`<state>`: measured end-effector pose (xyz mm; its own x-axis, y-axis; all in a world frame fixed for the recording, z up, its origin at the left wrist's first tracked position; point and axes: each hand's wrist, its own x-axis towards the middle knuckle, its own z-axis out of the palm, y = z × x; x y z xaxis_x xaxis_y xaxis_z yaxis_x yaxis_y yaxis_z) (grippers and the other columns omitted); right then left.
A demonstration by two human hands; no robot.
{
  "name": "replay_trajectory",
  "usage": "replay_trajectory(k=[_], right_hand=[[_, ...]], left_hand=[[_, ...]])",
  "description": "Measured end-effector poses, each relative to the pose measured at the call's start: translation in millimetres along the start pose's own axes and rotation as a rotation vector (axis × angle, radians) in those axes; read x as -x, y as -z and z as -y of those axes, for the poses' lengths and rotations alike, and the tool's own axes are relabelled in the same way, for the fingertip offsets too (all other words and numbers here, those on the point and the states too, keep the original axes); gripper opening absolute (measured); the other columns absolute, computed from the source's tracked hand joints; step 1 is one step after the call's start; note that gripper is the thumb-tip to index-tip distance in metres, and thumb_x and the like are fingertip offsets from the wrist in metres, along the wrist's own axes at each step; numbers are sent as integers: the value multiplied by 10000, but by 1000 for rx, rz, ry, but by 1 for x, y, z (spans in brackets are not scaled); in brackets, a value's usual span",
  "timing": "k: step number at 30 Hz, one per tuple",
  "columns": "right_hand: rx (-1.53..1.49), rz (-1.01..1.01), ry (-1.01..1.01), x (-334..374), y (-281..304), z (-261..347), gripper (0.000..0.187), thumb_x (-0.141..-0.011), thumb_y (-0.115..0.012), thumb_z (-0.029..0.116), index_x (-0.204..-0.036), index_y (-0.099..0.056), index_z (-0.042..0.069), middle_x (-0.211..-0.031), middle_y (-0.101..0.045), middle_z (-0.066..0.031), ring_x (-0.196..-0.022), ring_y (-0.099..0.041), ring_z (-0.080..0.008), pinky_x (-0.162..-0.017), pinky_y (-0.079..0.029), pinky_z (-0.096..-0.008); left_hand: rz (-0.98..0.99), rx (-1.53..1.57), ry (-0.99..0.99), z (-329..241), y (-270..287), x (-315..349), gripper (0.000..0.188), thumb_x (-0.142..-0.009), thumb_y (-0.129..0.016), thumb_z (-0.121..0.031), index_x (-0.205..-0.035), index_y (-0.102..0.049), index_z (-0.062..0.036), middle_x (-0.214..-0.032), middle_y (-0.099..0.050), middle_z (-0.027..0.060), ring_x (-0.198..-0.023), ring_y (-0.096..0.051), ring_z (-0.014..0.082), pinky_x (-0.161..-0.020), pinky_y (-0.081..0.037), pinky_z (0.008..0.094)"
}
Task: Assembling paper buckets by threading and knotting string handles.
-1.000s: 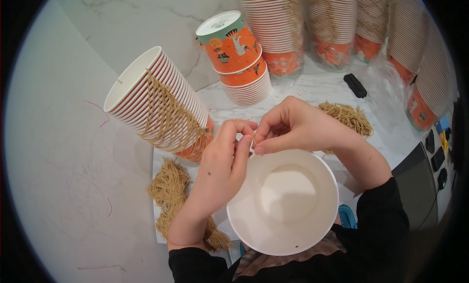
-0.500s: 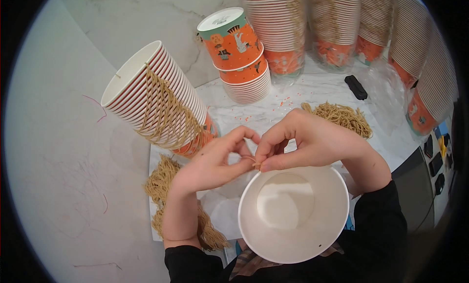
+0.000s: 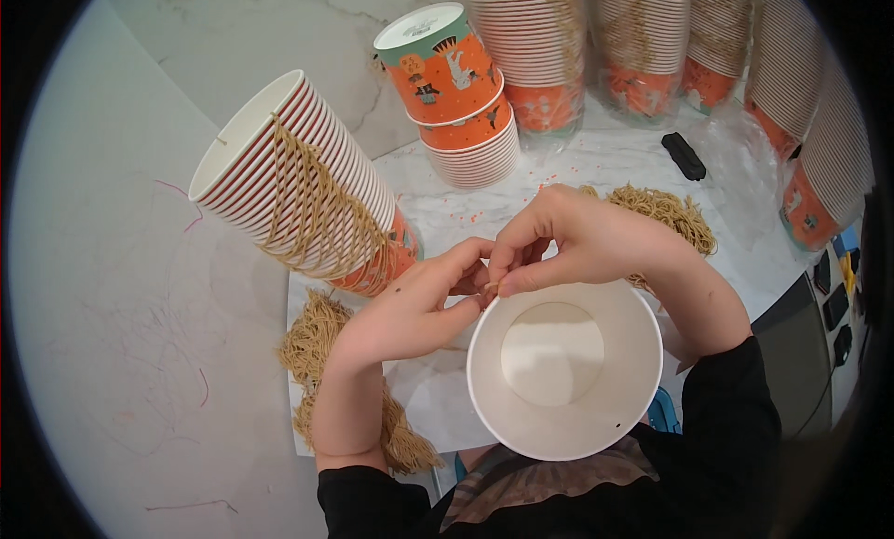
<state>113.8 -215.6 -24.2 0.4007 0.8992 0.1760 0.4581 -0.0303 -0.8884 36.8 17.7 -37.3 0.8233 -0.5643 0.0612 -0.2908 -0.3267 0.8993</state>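
A white paper bucket (image 3: 582, 427) stands tilted before me with its open mouth toward me. A small dark hole shows in its wall near the closest rim. At the far left of its rim, my right hand (image 3: 573, 246) pinches the short end of a tan cord (image 3: 493, 287) between thumb and fingers. My left hand (image 3: 419, 302) comes in from the left, its fingertips closed on the cord at the same spot. Part of the cord is hidden behind the fingers.
On the left leans a stack of nested buckets (image 3: 326, 157) with cord loops hanging. Cord bundles lie left (image 3: 321, 339) and right (image 3: 661, 213). Behind are an upside-down orange bucket stack (image 3: 442, 83), plastic-wrapped stacks (image 3: 526, 55), a black object (image 3: 684, 156) and orange scraps.
The bucket has shifted up and turned slightly, its near rim now farther from my body. My right hand has risen a little; both hands stay at the rim with the cord.
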Motion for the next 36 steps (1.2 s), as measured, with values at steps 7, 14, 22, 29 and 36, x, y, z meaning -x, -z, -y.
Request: replay_trajectory(k=[7,14,22,29,36], right_hand=[[-9,-10,-126,-8,5,-16,101,-867,-752,76,-939,-768,7,-818,-746,-20,-740,-670,-71,-692,-535,-246],[78,-52,-111,-10,5,-24,127,-861,-752,99,-945,-763,5,-859,-758,-28,-803,-693,-91,-785,-555,-260],[-150,-48,-148,-16,5,-25,118,-889,-747,113,-931,-739,2,-855,-740,-10,-810,-678,-70,-771,-536,-236],[-330,-98,-173,-17,-1,-25,101,-909,-736,110,-935,-734,13,-819,-725,2,-736,-644,-37,-682,-501,-213],[-13,-245,-116,-17,-7,-29,85,-879,-725,118,-879,-747,36,-763,-711,13,-718,-639,-53,-645,-477,-257]], left_hand=[[-35,150,342,-5,10,-5,239,-987,-579,-103,-1207,-599,-13,-905,-629,17,-736,-580,80,-690,-487,247],[-134,-215,182,-4,14,-1,188,-955,-673,-155,-1001,-663,27,-766,-640,35,-685,-555,81,-621,-460,269],[-151,-262,164,-3,11,-4,172,-934,-687,-138,-971,-659,27,-759,-655,60,-662,-558,93,-607,-455,279],[-148,-336,203,-9,8,-4,117,-957,-685,-105,-985,-663,7,-796,-597,-54,-671,-457,12,-572,-374,215],[-267,-380,198,-15,11,4,151,-927,-697,-110,-972,-645,24,-796,-642,62,-657,-544,127,-607,-441,287]])
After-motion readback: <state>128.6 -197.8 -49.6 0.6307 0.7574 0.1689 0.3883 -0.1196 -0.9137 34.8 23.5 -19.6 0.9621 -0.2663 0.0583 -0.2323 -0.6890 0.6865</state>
